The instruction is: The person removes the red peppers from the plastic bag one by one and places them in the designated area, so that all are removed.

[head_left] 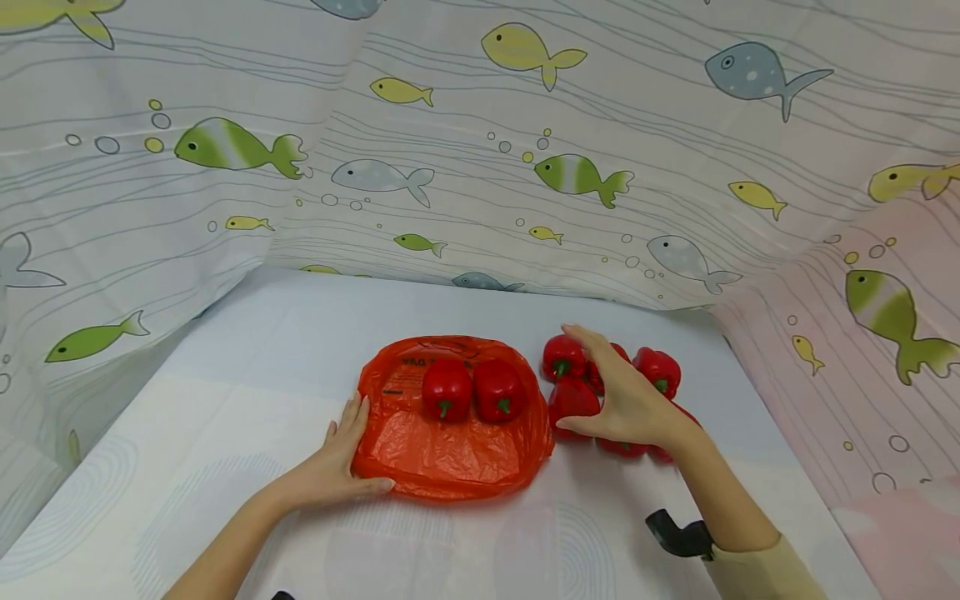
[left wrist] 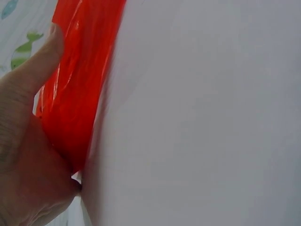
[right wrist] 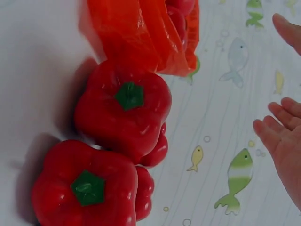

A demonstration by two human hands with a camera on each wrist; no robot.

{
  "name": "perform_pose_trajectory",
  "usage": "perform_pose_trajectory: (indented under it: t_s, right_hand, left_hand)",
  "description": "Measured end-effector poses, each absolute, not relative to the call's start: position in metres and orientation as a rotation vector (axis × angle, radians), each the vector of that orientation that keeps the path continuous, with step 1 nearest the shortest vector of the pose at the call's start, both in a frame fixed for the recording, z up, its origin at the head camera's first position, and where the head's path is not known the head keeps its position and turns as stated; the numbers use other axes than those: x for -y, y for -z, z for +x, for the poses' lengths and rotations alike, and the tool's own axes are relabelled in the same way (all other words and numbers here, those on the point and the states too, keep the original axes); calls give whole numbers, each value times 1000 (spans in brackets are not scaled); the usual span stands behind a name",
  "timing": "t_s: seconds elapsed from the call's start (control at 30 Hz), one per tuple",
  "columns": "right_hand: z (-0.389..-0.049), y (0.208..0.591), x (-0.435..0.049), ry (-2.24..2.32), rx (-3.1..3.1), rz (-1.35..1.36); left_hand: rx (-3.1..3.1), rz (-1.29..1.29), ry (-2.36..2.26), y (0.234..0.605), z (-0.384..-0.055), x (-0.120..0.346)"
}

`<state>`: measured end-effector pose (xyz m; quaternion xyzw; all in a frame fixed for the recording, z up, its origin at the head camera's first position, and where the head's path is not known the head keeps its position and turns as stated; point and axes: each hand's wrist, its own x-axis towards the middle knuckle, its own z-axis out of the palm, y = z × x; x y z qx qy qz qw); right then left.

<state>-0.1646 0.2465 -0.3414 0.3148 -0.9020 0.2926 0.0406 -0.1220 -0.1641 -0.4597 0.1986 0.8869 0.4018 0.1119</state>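
Note:
An orange-red plastic bag [head_left: 457, 462], spread wide with its rim turned down, sits mid-table. Two red bell peppers, a left one [head_left: 447, 392] and a right one [head_left: 498, 392], lie inside toward the back. My left hand [head_left: 341, 462] rests against the bag's left side, fingers extended and thumb along the front rim. My right hand [head_left: 633, 404] hovers over a cluster of red peppers right of the bag, thumb and fingers spread around one pepper [head_left: 573, 404]. In the right wrist view that hand [right wrist: 289, 136] is spread above a pepper [right wrist: 124, 110] beside the bag [right wrist: 136, 33].
Several more red peppers surround the right hand, among them a back one [head_left: 562, 357] and a far-right one [head_left: 657, 372], partly hidden by it. A white patterned cloth [head_left: 225, 417] covers the table. Fish-print curtains [head_left: 465, 133] hang behind and along both sides.

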Motion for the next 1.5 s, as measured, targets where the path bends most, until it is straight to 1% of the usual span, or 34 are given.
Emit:
perform_pose_trajectory:
  t_s: [0.47, 1.27, 1.5]
  right_hand:
    - [-170, 338, -227, -983, 2742, 1053]
    - [-178, 334, -190, -974, 2724, 1179]
    - [-182, 329, -173, -979, 2686, 1292]
  left_hand:
    - [-2611, 576, -1166, 461, -122, 164]
    - [-2623, 581, -1171, 460, -122, 165]
    - [-2613, 587, -1175, 458, -122, 164]
